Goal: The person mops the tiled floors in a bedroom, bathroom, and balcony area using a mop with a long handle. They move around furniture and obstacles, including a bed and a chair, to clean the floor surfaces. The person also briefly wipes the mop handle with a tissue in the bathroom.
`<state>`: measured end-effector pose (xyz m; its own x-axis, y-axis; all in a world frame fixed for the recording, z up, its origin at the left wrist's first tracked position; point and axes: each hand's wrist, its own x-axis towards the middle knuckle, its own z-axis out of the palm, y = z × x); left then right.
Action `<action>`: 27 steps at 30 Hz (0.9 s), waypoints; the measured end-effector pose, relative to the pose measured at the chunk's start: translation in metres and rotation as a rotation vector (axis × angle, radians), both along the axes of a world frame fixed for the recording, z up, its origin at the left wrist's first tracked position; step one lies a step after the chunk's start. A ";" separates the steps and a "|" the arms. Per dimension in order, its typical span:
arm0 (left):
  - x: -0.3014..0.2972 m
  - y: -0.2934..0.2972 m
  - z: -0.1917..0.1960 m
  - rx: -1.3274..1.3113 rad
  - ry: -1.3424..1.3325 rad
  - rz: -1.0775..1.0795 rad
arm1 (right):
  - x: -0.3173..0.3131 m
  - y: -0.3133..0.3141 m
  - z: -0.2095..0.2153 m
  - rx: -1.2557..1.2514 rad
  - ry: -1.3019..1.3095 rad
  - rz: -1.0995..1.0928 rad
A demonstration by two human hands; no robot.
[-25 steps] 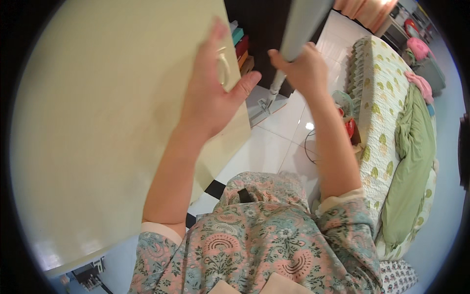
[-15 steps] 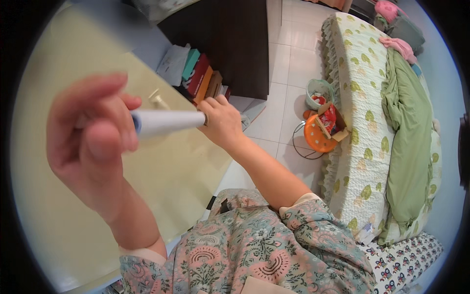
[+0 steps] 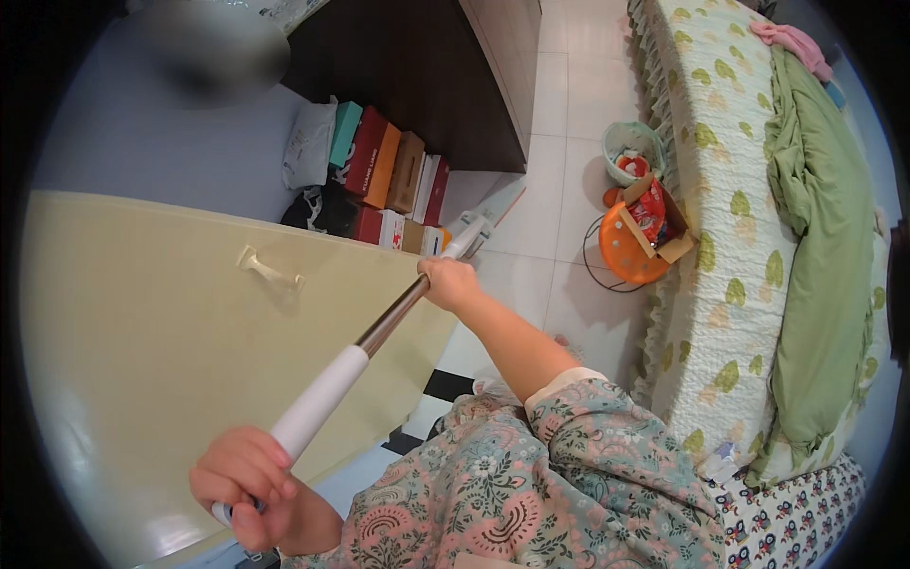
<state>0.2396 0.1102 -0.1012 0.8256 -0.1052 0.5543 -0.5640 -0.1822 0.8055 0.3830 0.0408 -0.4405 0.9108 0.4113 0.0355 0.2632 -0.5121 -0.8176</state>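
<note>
A long mop (image 3: 391,315) with a white grip and a shiny metal pole slants across the middle, from lower left up toward the floor. My left hand (image 3: 246,474) is closed around the lower end of its white grip. Farther along, my right hand (image 3: 450,283) wraps the metal pole close to the white lower section. Past that hand the pole meets a pale clamp and a flat, light-coloured head, partly hidden, near the dark cabinet's foot. Beneath the pole spreads a cream panel (image 3: 161,360) with a pull handle (image 3: 270,270).
Several boxes (image 3: 370,156) and a white bag (image 3: 310,142) stand beside a dark cabinet (image 3: 398,76). On the tiled floor (image 3: 540,199) are a light green bin (image 3: 633,142) and an orange stool (image 3: 626,251) bearing an open carton (image 3: 675,248). A bed (image 3: 720,313) with a green blanket lies right.
My left hand has come down from close before the camera to the lower left, still on the grip. The mop now slants, showing its metal pole. The view has shifted.
</note>
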 end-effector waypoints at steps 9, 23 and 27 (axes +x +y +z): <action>-0.024 -0.014 0.015 -0.136 -0.014 0.132 | -0.025 -0.034 0.004 0.069 -0.035 0.069; -0.100 0.043 0.027 -0.070 0.014 -0.098 | -0.133 -0.018 0.020 0.085 0.042 -0.037; -0.146 0.087 0.029 -0.046 -0.013 -0.210 | -0.190 0.012 0.022 0.069 0.029 -0.119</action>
